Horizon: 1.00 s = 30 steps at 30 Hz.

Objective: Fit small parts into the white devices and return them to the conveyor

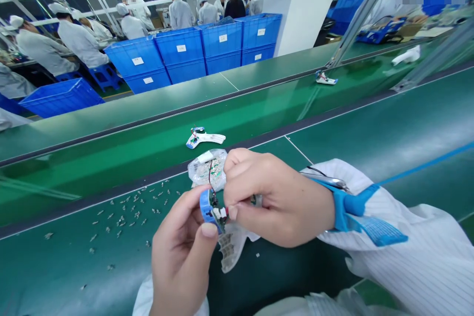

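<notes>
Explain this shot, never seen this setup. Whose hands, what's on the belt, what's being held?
This picture comes from a camera worn on a person's head, looking down at their own bare hands above a long green work surface. The left hand and right hand hold a small blue plastic part with a red wire and small white pieces attached. A blue strap circles the right wrist. On the surface lie scattered small metal pieces, a clear plastic bag of small parts and a white-and-blue plastic assembly. Farther off, co-workers in white coats and caps stand near stacked blue plastic crates.
</notes>
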Motion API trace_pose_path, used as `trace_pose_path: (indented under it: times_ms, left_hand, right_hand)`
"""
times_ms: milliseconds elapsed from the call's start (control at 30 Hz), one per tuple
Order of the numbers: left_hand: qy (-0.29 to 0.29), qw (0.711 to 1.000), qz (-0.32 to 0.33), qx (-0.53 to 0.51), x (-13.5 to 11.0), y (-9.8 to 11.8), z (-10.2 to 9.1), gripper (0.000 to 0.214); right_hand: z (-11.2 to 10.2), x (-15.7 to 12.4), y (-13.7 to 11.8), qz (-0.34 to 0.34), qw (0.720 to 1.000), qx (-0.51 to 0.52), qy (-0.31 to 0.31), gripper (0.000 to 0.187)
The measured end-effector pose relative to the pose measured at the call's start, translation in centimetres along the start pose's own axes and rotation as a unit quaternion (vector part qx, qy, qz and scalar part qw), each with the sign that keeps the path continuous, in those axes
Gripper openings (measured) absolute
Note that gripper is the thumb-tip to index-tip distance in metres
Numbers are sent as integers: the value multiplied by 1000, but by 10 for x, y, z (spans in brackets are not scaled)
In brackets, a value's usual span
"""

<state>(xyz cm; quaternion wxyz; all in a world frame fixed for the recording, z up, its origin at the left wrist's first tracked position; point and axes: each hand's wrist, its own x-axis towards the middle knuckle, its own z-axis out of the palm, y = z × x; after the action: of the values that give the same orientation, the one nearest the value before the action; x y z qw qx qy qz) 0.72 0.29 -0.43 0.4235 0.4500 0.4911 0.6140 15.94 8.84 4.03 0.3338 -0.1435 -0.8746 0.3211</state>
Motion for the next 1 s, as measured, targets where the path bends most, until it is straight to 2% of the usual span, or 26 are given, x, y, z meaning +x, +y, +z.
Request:
trace_pose_path:
  times_ms: [167, 367, 500, 700, 900, 1000]
  left_hand:
    - [-69, 997, 7, 26, 1, -2, -8, 27]
    - [-110, 994, -3, 27, 2, 2, -11, 23]
    - [-107, 993, 14, 49, 2, 5, -9, 23]
    - [-89, 979, 86, 165, 4, 8, -7, 26]
    - [-83, 969, 94, 213, 2, 10, -11, 27]
    - [-73, 954, 104, 273, -2, 13, -8, 29]
  right_hand:
    - [-2, -1, -2, -9, 1000, -13, -2, 25]
    - [-5, 0, -7, 1, 998, -48, -31, 25]
    - [-7, 0, -8, 1, 996, -78, -38, 24]
    - [-7, 1, -10, 6, 990, -136, -42, 24]
    - [-5, 1, -13, 1, 980, -196, -37, 27]
    - [-5, 1, -13, 3, 980, -195, -48, 28]
